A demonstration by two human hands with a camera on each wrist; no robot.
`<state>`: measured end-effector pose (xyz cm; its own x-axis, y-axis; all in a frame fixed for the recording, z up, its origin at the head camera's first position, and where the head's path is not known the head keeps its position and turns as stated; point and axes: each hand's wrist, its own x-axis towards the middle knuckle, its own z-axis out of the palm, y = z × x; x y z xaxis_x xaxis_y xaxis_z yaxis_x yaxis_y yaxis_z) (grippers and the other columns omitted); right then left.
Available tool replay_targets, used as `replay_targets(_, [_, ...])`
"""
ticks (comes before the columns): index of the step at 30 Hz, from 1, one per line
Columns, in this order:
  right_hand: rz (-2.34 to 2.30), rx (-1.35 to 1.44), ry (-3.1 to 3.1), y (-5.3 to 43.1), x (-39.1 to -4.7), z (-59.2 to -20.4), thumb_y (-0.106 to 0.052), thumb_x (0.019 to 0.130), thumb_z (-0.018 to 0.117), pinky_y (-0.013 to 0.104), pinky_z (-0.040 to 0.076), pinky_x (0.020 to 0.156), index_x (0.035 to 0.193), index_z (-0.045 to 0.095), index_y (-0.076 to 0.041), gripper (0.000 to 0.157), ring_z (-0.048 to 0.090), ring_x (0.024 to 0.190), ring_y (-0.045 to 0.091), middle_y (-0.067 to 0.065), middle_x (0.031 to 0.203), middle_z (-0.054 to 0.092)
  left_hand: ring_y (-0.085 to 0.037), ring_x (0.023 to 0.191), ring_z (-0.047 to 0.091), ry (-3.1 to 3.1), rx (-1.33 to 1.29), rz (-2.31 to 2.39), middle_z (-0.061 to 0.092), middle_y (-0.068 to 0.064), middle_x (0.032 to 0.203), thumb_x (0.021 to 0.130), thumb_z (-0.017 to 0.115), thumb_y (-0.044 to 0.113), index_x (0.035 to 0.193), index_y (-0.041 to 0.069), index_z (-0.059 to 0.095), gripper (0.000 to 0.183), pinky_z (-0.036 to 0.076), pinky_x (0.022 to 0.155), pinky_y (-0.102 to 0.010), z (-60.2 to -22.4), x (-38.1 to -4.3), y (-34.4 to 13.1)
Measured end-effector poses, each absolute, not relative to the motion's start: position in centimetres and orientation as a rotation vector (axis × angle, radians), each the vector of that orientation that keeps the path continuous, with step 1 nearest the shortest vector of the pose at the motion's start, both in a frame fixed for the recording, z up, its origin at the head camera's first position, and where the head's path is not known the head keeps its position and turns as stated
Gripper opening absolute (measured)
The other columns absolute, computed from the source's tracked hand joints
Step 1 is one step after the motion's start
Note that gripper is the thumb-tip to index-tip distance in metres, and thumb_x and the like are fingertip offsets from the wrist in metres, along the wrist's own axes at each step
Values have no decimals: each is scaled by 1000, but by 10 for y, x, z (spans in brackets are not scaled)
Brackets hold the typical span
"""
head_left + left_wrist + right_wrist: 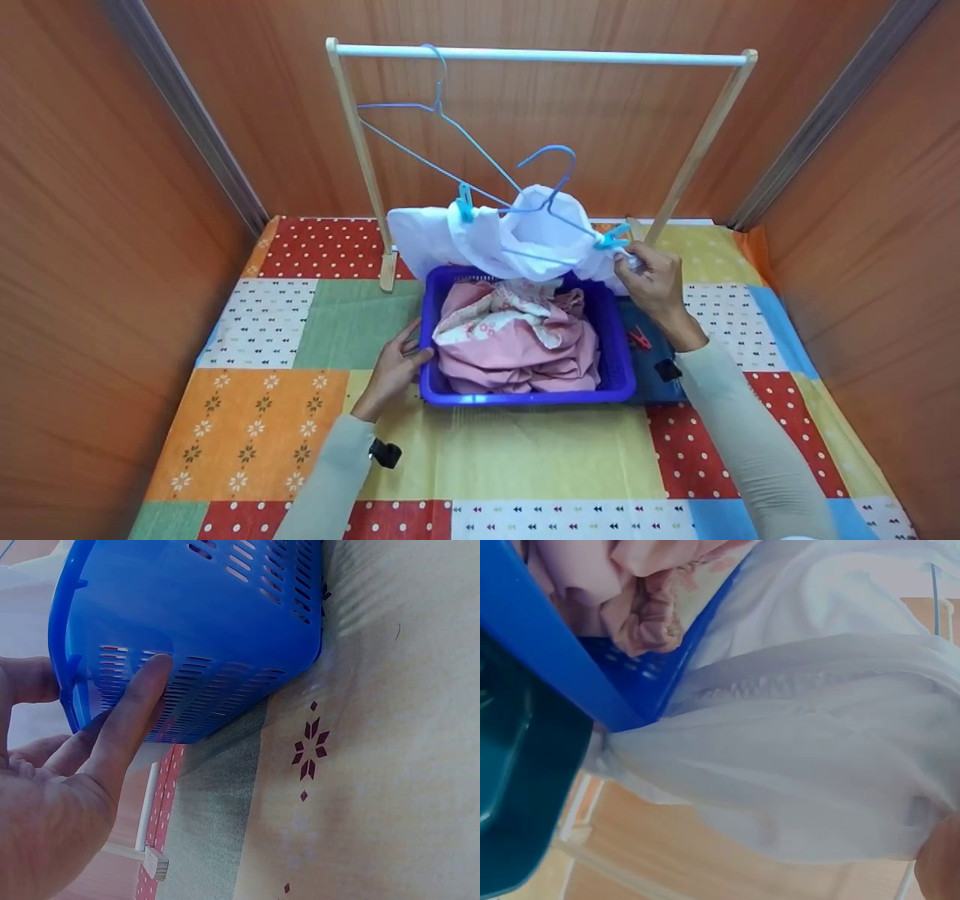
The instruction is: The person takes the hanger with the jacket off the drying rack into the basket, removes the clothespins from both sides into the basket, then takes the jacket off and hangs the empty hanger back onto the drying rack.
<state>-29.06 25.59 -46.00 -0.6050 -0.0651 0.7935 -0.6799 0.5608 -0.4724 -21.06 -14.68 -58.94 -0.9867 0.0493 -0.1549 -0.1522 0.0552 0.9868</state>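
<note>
My left hand (394,367) rests against the left side of a blue-purple plastic basket (630,375), its thumb at the rim and its fingers along the slotted wall. Inside the basket lies a bunched pink floral cloth (517,360). Behind it, white fabric with an elastic-looking band (795,727) drapes at the back rim. A blue wire hanger (568,161) runs across this white garment (427,232), with a light-blue clothespin (465,204) at the left and another clothespin (613,236) at the right. My right hand (656,281) pinches the garment's right edge beside that clothespin.
A second blue hanger (439,94) hangs from the white rod (540,55) of a wooden-legged rack. Right of the basket, a dark teal tray (660,379) holds a red clothespin (640,337). Patchwork cloth (262,427) covers the surface; wood panels (862,172) stand around it.
</note>
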Motion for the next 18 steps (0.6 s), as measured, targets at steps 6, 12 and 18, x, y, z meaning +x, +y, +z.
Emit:
replay_targets(6, [1044, 651, -1988, 242, -273, -450, 3, 73, 64, 10, 24, 51, 71, 66, 7, 5, 37, 47, 12, 16, 52, 55, -38, 106, 69, 2167, -84, 2067, 56, -28, 137, 93, 60, 3, 155, 11, 30, 70, 60, 74, -46, -590, -210, -146])
replay_targets(12, [1039, 690, -1979, 248, -283, -479, 4, 70, 65, 9, 25, 55, 71, 68, 3, 3, 39, 47, 14, 13, 51, 55, -34, 109, 68, 2169, -75, 2077, 57, -25, 137, 93, 62, 4, 153, 11, 33, 67, 60, 75, -42, -591, -208, -147])
replay_targets(18, [1036, 730, -2068, 258, -293, -503, -2, 74, 67, 17, 31, 49, 72, 69, -5, 4, 39, 50, 3, 5, 52, 55, -31, 105, 70, 2153, -138, 2065, 58, -25, 136, 94, 64, 10, 149, 0, 37, 62, 60, 72, -42, -590, -207, -147])
